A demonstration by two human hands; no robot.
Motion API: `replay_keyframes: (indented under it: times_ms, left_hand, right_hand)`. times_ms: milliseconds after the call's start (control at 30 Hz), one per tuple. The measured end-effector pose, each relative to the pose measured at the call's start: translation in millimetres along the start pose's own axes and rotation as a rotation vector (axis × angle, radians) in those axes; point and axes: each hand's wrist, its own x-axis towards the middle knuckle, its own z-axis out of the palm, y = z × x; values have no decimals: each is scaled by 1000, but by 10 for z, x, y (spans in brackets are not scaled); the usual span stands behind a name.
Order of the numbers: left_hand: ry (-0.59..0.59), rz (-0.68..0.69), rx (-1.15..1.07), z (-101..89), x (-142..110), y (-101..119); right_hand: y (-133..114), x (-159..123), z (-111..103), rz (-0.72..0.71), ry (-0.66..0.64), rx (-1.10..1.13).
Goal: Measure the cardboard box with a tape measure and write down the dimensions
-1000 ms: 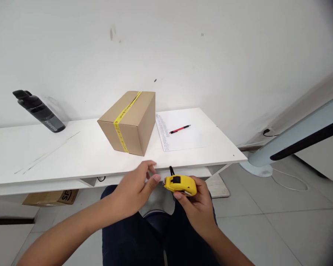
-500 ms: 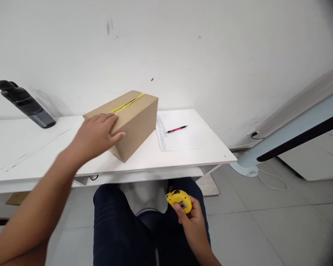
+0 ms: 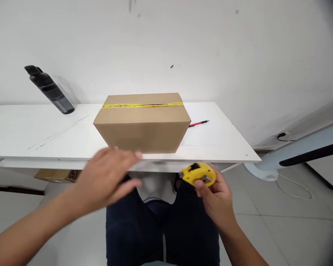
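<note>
The left hand was open, its fingers spread loosely and slightly blurred, palm mostly downward, left of centre in the lower half of the frame. It held nothing; its fingertips overlapped the lower front edge of the cardboard box, though whether they touched it could not be told. The right hand, right of centre, was closed around a yellow tape measure, with the thumb across the near side of the case and the metal end pointing left.

Both hands were above the person's dark trousers. Beyond them, the box sat on the white worktop in the middle of the frame, its long side facing the person and a strip of yellow tape running lengthwise over the top. Just beside its right side, a red and black pen lay on white paper, part of which the box hid.

A dark bottle stood on the worktop at the upper left, near the wall. Under the worktop, at the left, was another carton. At the right of the frame, a pale blue column with a black strip rose from a round base on the tiled floor.
</note>
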Motion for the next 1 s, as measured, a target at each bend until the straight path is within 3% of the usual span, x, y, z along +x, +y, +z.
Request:
replay_keyframes:
  times_ms: [67, 133, 233, 333, 400, 467, 633, 733, 833, 1000]
  left_hand:
    - [10, 147, -42, 145, -42, 256]
    - [64, 206, -70, 258, -89, 375]
    - [139, 176, -13, 317, -180, 356]
    - [144, 235, 154, 230, -255, 211]
    - [160, 250, 278, 117, -267, 59]
    - [235, 168, 391, -13, -249, -157]
    - [401, -315, 517, -256, -199, -905]
    - [393, -449, 497, -265, -237, -1252]
    - [390, -477, 458, -182, -294, -1393]
    - [378, -438, 411, -32, -324, -1380]
  right_hand:
    - [-137, -33, 238, -25, -183, 23]
    - [-229, -73, 443, -17, -322, 29]
    - [-304, -96, 634, 39, -419, 52]
    - [-387, -47, 698, 27, -467, 52]
    - [-472, 33, 688, -49, -460, 5]
    - [-571, 166, 639, -161, -384, -72]
    - [-752, 766, 394, -498, -156, -195]
    - [-798, 1185, 256, -705, -75, -270]
    - [-823, 1482, 155, -819, -76, -358]
    - [-797, 1633, 44, -817, -138, -400]
